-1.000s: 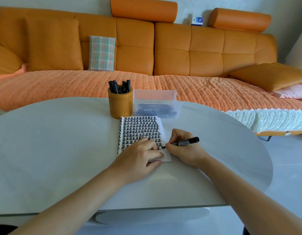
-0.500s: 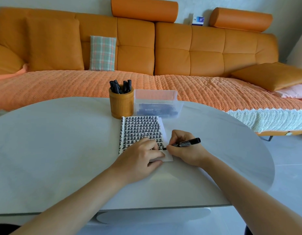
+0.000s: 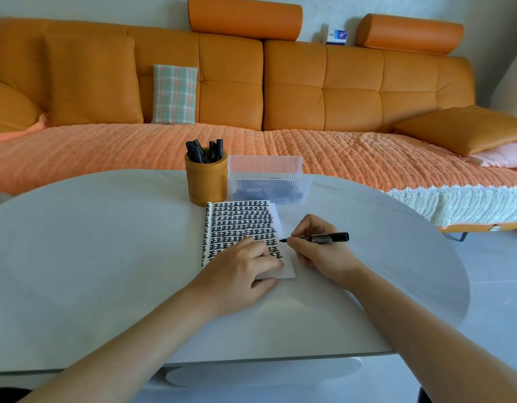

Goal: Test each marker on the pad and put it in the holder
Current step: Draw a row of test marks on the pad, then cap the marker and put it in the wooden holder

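A white pad (image 3: 242, 225) lies on the table, covered with rows of black marks. My left hand (image 3: 239, 271) rests flat on its lower part and holds it down. My right hand (image 3: 318, 251) grips a black marker (image 3: 324, 237) with its tip at the pad's right edge, just off the last marks. Behind the pad stands a round bamboo holder (image 3: 206, 181) with several black markers (image 3: 205, 151) sticking out. A clear plastic box (image 3: 267, 181) to the right of the holder contains more dark markers.
The white oval table (image 3: 91, 257) ends in a curved edge at the right and a front edge near me. An orange sofa (image 3: 280, 91) with cushions runs along the far side. Grey floor (image 3: 498, 286) shows at the right.
The marker's tip has shifted slightly right, from over the marks to the pad's right edge. My left hand has stayed on the pad.
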Available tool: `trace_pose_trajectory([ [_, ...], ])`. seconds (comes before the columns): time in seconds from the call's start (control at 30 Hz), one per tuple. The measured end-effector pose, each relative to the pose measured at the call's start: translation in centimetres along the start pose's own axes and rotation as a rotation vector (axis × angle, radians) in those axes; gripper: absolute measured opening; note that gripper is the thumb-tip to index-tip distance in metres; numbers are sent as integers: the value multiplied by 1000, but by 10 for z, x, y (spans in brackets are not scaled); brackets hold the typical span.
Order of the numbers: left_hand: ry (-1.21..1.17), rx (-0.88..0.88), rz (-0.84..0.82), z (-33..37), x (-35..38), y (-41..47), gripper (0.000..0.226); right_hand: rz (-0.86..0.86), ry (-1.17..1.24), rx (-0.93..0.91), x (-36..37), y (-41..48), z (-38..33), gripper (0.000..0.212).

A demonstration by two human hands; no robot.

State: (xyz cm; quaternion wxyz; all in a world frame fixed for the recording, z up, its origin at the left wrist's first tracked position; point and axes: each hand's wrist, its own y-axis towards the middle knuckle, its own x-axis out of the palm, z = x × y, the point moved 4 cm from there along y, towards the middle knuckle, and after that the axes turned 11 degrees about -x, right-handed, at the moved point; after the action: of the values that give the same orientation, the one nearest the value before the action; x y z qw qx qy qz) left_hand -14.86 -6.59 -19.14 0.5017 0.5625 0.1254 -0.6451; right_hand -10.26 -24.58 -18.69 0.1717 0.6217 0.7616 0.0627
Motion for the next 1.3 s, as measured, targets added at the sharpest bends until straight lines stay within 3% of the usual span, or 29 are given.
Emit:
trace_pose_trajectory([
  [0.1,-58,-50,-1,-4,-11,3,34,32,-12,2,-2,2,-1,8],
  [0.23,-51,-157,139,-24,-35,14,32,33,-70,-43,-5,10,-7,27],
  [0.33,2,-243,109,-42,-38,17,41,-33,-66,-52,-4,18,-16,42],
  [0.53,70,-279,22,-44,-28,22,25,-105,194,93,0,28,-23,30],
  [0.63,77,-305,16,-47,-28,27,19,-110,-16,53,1,30,-25,23],
  [0.77,62,-354,-28,-54,-29,33,20,-61,-297,-5,-3,34,-22,30],
  [0.9,19,-381,38,-56,-37,38,14,-66,-589,-80,-9,34,-18,22],
  [1.3,-81,-341,91,-45,-40,39,11,-184,-646,-192,3,33,-21,18],
])
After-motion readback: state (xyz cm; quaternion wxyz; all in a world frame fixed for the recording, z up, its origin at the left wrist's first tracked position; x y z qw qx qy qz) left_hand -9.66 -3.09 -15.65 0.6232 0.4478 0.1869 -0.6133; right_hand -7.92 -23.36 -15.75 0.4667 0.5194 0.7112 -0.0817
